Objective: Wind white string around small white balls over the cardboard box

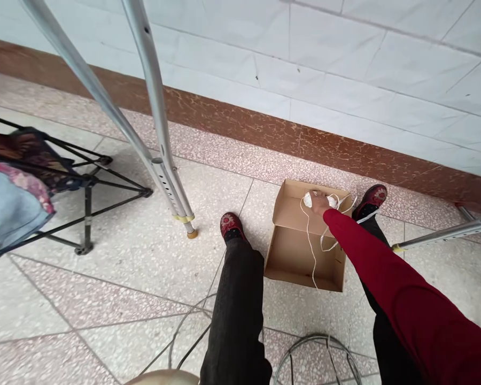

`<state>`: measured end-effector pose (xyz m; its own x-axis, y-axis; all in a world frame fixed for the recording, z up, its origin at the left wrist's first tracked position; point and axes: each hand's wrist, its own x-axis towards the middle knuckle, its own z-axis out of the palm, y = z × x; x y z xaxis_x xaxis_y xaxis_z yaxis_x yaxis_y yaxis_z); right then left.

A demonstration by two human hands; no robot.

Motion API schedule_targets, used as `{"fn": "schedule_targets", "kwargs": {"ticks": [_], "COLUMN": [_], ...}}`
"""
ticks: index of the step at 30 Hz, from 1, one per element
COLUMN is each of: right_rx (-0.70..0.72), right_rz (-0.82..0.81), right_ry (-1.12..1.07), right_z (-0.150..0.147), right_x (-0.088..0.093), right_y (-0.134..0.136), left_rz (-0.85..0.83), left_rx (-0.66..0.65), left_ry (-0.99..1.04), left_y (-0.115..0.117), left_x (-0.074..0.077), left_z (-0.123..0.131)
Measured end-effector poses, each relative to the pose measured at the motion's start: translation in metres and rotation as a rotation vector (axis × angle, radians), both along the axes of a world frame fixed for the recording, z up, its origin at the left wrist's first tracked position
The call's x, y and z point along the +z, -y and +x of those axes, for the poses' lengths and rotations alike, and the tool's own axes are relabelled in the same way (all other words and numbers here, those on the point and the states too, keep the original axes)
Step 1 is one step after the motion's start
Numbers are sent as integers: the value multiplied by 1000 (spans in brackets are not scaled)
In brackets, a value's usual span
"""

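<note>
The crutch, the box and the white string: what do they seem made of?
The crutch looks like aluminium tube, dull silvery, with a row of punched holes. The box seems plain brown cardboard, matte, with folded flaps. The white string looks like cotton twine, though its fibres are too small to tell.

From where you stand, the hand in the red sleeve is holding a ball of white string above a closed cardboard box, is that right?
Not quite: the cardboard box is open, not closed, with its lid folded back, as the head view shows. The rest stands: the red-sleeved right hand is holding the ball of white string above it.
</note>
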<state>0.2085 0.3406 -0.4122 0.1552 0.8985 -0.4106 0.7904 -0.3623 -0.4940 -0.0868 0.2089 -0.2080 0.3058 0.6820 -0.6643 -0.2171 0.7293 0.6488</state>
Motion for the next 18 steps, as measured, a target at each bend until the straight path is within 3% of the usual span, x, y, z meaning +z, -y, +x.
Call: {"fn": "schedule_targets", "kwargs": {"ticks": [2, 4, 7, 9, 12, 15, 18], "right_rx": [2, 17, 61, 113, 216, 346, 391], "right_rz": [34, 62, 100, 110, 77, -11, -105], "right_ry": [2, -5, -23, -28, -26, 23, 96], "right_z": [-3, -7, -14, -21, -29, -35, -41], "right_x": [-6, -4, 14, 31, 55, 69, 82], "right_y": [-4, -2, 21, 54, 119, 173, 194], "left_rz": [52, 68, 60, 49, 36, 59, 62], "left_rx": [22, 14, 14, 35, 53, 38, -21], "left_ry": [-13, -27, -75, -116, -130, -61, -14], "left_y": [-57, -89, -99, -85, -18, 97, 200], "left_x": [-16, -26, -22, -7, 30, 73, 109], "left_z": [-16, -24, -18, -10, -8, -19, -26]}}
